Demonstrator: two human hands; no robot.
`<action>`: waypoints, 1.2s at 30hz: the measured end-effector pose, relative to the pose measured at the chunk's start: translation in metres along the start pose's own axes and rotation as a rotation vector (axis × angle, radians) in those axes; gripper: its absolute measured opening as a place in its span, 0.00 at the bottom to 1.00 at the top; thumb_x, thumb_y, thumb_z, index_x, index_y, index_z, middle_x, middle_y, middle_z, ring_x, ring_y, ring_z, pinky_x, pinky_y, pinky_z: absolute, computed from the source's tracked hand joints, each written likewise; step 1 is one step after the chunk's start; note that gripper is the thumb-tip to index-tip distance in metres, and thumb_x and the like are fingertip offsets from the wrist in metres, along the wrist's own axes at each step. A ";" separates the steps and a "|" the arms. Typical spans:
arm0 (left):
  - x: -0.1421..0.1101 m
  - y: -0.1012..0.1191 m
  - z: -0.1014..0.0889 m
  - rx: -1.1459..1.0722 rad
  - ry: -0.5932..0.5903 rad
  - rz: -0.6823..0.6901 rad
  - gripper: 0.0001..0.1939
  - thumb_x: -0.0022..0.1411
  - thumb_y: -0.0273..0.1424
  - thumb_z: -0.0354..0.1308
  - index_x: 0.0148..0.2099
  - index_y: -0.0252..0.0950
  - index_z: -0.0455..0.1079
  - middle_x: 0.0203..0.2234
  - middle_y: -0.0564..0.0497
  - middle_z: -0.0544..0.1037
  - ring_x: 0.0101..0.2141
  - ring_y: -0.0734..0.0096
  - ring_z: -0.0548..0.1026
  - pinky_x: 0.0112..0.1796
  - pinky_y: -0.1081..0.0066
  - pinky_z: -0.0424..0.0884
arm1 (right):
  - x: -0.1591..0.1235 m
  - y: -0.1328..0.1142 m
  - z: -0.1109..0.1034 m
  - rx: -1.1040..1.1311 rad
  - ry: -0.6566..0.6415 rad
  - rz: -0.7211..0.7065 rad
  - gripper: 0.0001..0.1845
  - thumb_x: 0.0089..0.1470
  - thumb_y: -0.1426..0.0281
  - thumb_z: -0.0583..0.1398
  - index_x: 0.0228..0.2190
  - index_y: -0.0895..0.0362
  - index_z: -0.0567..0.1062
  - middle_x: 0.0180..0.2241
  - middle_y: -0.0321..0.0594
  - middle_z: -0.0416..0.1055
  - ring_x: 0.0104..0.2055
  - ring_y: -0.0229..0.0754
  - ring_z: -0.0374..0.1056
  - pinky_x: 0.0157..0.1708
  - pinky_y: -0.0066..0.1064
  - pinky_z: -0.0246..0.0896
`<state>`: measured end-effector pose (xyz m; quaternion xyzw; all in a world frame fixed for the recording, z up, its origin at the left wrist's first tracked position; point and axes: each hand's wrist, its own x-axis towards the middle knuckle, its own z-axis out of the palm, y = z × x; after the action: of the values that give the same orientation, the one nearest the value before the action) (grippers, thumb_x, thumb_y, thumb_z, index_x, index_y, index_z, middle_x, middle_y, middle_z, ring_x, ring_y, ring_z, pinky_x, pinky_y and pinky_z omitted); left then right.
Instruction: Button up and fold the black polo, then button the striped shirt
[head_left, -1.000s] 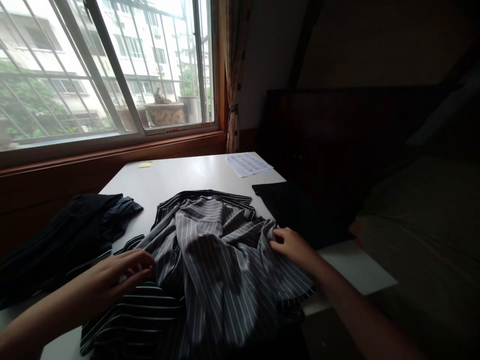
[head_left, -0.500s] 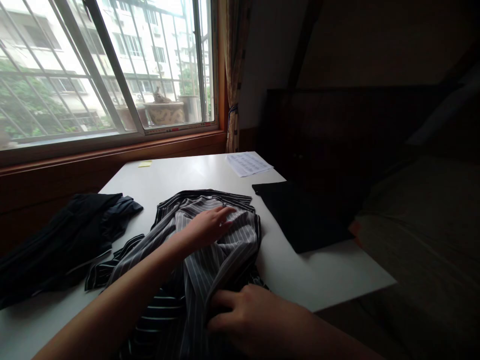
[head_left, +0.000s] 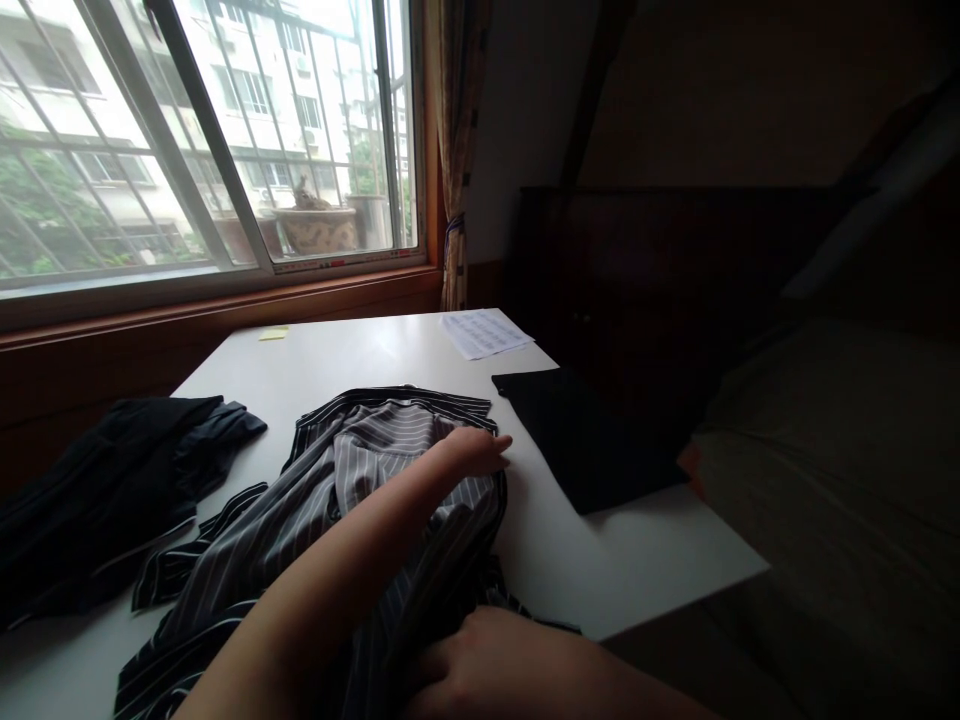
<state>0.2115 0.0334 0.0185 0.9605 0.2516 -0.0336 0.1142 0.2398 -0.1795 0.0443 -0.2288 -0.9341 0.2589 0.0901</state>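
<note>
A black-and-white striped shirt (head_left: 300,520) lies rumpled on the white table, its paler grey inner side partly showing. My left hand (head_left: 476,450) reaches across it to the right edge of the cloth. Its visible fingers point right, stretched out just past that edge, and nothing shows between them. Low in the picture, my right hand (head_left: 487,660) is closed on the near part of the shirt, with its fingertips hidden in dark folds. The left forearm covers much of the middle of the garment.
Dark clothing (head_left: 112,490) lies in a heap on the left. A flat black cloth (head_left: 592,430) rests at the table's right edge. Printed paper (head_left: 486,333) and a yellow note (head_left: 274,333) lie at the far side of the white table (head_left: 645,560), below a barred window.
My left hand has moved right across the shirt to its edge. The near-left cloth now spreads wider. My right hand stays low, gripping the shirt, and the view has shifted slightly.
</note>
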 end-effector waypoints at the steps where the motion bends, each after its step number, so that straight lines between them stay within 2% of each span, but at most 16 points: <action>1: 0.003 -0.003 0.002 -0.029 0.012 -0.009 0.18 0.62 0.38 0.57 0.51 0.34 0.69 0.31 0.42 0.78 0.33 0.55 0.78 0.35 0.63 0.71 | -0.002 0.000 -0.002 0.028 0.001 -0.002 0.09 0.64 0.67 0.57 0.44 0.49 0.75 0.49 0.27 0.76 0.43 0.34 0.74 0.36 0.23 0.60; 4: 0.006 -0.014 0.001 -0.148 0.095 -0.037 0.11 0.57 0.29 0.59 0.44 0.33 0.70 0.28 0.44 0.77 0.30 0.59 0.76 0.34 0.65 0.70 | -0.007 -0.001 -0.010 0.101 -0.019 0.005 0.10 0.63 0.70 0.57 0.45 0.50 0.75 0.50 0.28 0.76 0.43 0.33 0.74 0.36 0.21 0.60; 6: 0.004 -0.026 -0.006 -0.254 0.186 -0.061 0.09 0.56 0.26 0.58 0.41 0.34 0.69 0.28 0.46 0.76 0.30 0.62 0.75 0.33 0.67 0.70 | -0.010 -0.001 -0.014 0.141 -0.034 0.024 0.12 0.63 0.71 0.57 0.47 0.50 0.75 0.49 0.30 0.76 0.43 0.33 0.74 0.36 0.20 0.61; 10: -0.012 -0.058 -0.034 -0.504 0.362 -0.112 0.06 0.63 0.29 0.50 0.43 0.35 0.63 0.29 0.49 0.74 0.25 0.72 0.73 0.29 0.73 0.69 | -0.012 -0.002 -0.017 0.233 -0.023 0.040 0.17 0.63 0.71 0.57 0.53 0.48 0.72 0.51 0.32 0.75 0.46 0.35 0.74 0.38 0.19 0.62; 12: -0.029 -0.077 -0.045 -0.685 0.464 -0.100 0.08 0.66 0.33 0.46 0.45 0.36 0.61 0.29 0.52 0.72 0.23 0.77 0.70 0.27 0.76 0.67 | -0.011 -0.002 -0.015 0.262 -0.004 0.037 0.18 0.63 0.70 0.57 0.54 0.48 0.72 0.51 0.33 0.75 0.46 0.36 0.74 0.38 0.18 0.62; 14: -0.053 -0.096 -0.048 -1.205 0.663 -0.066 0.10 0.62 0.35 0.54 0.42 0.37 0.62 0.24 0.56 0.68 0.20 0.79 0.66 0.22 0.78 0.63 | -0.011 -0.002 -0.015 0.285 0.011 0.029 0.18 0.63 0.70 0.57 0.53 0.48 0.73 0.49 0.34 0.76 0.45 0.36 0.75 0.37 0.18 0.62; 15: -0.067 -0.105 -0.047 -1.353 0.709 -0.090 0.11 0.59 0.36 0.57 0.41 0.37 0.63 0.21 0.58 0.65 0.18 0.80 0.63 0.20 0.80 0.59 | -0.011 -0.001 -0.015 0.300 0.019 0.016 0.17 0.63 0.70 0.57 0.52 0.49 0.74 0.48 0.35 0.77 0.44 0.36 0.75 0.37 0.18 0.62; 18: -0.113 -0.132 -0.036 -1.480 0.716 -0.256 0.12 0.56 0.34 0.61 0.40 0.37 0.65 0.20 0.60 0.64 0.18 0.81 0.62 0.20 0.81 0.57 | -0.011 0.007 -0.023 0.392 0.052 -0.019 0.16 0.63 0.68 0.57 0.51 0.52 0.76 0.44 0.38 0.78 0.42 0.37 0.75 0.40 0.20 0.64; 19: -0.128 -0.139 -0.032 -1.460 0.702 -0.330 0.12 0.54 0.34 0.62 0.40 0.36 0.66 0.21 0.59 0.65 0.19 0.80 0.63 0.20 0.80 0.58 | -0.011 0.013 -0.028 0.446 0.065 -0.001 0.16 0.63 0.67 0.57 0.50 0.53 0.76 0.43 0.39 0.79 0.41 0.37 0.76 0.41 0.21 0.65; 21: -0.155 -0.149 -0.025 -1.373 0.552 -0.432 0.17 0.52 0.34 0.64 0.43 0.36 0.68 0.25 0.56 0.70 0.23 0.77 0.68 0.24 0.78 0.63 | -0.011 0.030 -0.038 0.575 0.126 0.116 0.17 0.64 0.63 0.55 0.49 0.55 0.76 0.41 0.41 0.79 0.36 0.37 0.76 0.38 0.24 0.67; 23: -0.178 -0.155 -0.022 -1.238 0.368 -0.445 0.22 0.52 0.37 0.64 0.48 0.36 0.69 0.28 0.54 0.73 0.25 0.73 0.70 0.26 0.74 0.66 | -0.008 0.057 -0.048 0.673 0.285 0.300 0.19 0.65 0.60 0.53 0.47 0.57 0.76 0.39 0.42 0.79 0.30 0.36 0.75 0.30 0.25 0.68; 25: -0.196 -0.157 -0.022 -1.068 0.241 -0.424 0.24 0.54 0.40 0.63 0.52 0.37 0.69 0.30 0.53 0.75 0.26 0.70 0.72 0.29 0.72 0.68 | -0.003 0.088 -0.054 0.637 0.488 0.463 0.19 0.64 0.59 0.53 0.45 0.59 0.76 0.33 0.42 0.77 0.27 0.36 0.72 0.26 0.26 0.67; 27: -0.212 -0.159 -0.023 -0.843 0.240 -0.439 0.23 0.56 0.43 0.60 0.51 0.38 0.71 0.32 0.50 0.77 0.29 0.66 0.73 0.31 0.69 0.69 | 0.005 0.120 -0.057 0.513 0.637 0.584 0.19 0.63 0.59 0.54 0.47 0.58 0.74 0.29 0.38 0.75 0.25 0.35 0.70 0.25 0.26 0.65; 30: -0.231 -0.165 -0.020 -0.453 0.385 -0.505 0.22 0.58 0.46 0.55 0.48 0.37 0.72 0.39 0.46 0.77 0.36 0.60 0.75 0.39 0.65 0.70 | 0.021 0.153 -0.057 0.415 0.672 0.705 0.22 0.61 0.56 0.55 0.52 0.56 0.70 0.27 0.36 0.73 0.23 0.35 0.68 0.24 0.26 0.63; 33: -0.246 -0.173 -0.012 -0.254 0.442 -0.602 0.28 0.58 0.51 0.54 0.52 0.36 0.69 0.44 0.41 0.75 0.40 0.56 0.75 0.43 0.62 0.69 | 0.039 0.161 -0.056 0.398 0.619 0.706 0.30 0.61 0.53 0.56 0.58 0.55 0.62 0.31 0.37 0.74 0.25 0.37 0.69 0.28 0.28 0.64; 36: -0.253 -0.176 -0.001 -0.279 0.362 -0.713 0.36 0.55 0.54 0.55 0.58 0.35 0.63 0.39 0.43 0.75 0.35 0.57 0.75 0.39 0.63 0.69 | 0.057 0.151 -0.050 0.321 0.506 0.607 0.41 0.56 0.51 0.61 0.64 0.51 0.54 0.36 0.39 0.74 0.32 0.40 0.71 0.35 0.31 0.64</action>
<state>-0.0957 0.0623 0.0146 0.7791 0.5861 0.1327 0.1785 0.2616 -0.0159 0.0105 -0.5327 -0.7206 0.3517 0.2707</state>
